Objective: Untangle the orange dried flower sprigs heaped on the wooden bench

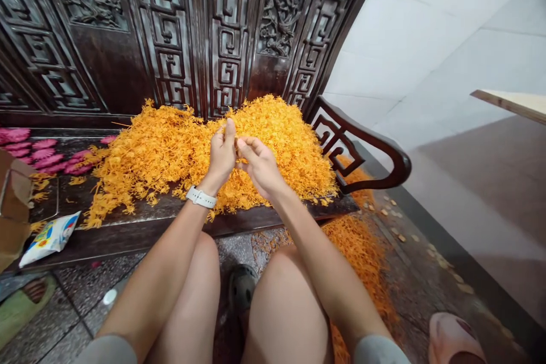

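Note:
My left hand [222,154] and my right hand [259,166] meet fingertip to fingertip above a big heap of orange artificial flower pieces [170,151] on a dark carved wooden bench [128,227]. Both hands are closed in a pinch around a small orange piece [237,144] held between them. A white watch [201,197] sits on my left wrist. My bare knees show below the hands.
Pink flower pieces [42,153] lie at the bench's left end, beside a cardboard box [12,205] and a white packet [51,237]. More orange pieces [362,261] are spilled on the floor at the right. The bench armrest [362,153] curves at the right.

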`<state>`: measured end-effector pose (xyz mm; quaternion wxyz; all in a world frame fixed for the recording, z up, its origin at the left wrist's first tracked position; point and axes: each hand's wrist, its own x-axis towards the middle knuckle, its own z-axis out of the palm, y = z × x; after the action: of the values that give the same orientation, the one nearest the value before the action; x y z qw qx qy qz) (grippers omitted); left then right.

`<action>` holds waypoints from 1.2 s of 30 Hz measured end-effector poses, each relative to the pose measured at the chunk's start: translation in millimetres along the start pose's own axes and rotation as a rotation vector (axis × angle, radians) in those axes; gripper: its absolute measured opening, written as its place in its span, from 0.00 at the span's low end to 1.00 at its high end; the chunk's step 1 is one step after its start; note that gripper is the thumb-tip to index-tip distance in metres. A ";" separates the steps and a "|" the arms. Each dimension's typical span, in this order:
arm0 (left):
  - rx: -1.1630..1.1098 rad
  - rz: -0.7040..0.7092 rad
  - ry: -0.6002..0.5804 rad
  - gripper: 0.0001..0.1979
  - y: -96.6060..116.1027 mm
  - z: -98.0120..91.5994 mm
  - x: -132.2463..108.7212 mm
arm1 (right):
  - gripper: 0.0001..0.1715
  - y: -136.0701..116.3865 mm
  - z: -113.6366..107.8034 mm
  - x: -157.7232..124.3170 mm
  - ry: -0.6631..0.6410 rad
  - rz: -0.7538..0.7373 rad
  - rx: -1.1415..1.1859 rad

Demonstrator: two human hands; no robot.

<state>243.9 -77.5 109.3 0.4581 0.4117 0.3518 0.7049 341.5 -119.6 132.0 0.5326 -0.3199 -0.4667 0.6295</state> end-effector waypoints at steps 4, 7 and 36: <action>-0.036 -0.073 -0.017 0.37 5.2 2.8 -3.7 | 0.12 1.6 -2.0 2.2 -0.057 0.053 0.061; -0.035 -0.095 -0.031 0.38 5.9 4.9 -4.4 | 0.09 -1.6 -7.1 4.1 -0.078 0.123 0.202; -0.394 -0.157 0.070 0.34 19.0 26.6 -12.4 | 0.34 -49.2 -30.3 -8.7 0.098 -0.070 0.298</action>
<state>264.2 -92.3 133.7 0.5706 0.2609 0.2537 0.7362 389.1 -120.7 166.0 0.6179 -0.2511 -0.3526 0.6563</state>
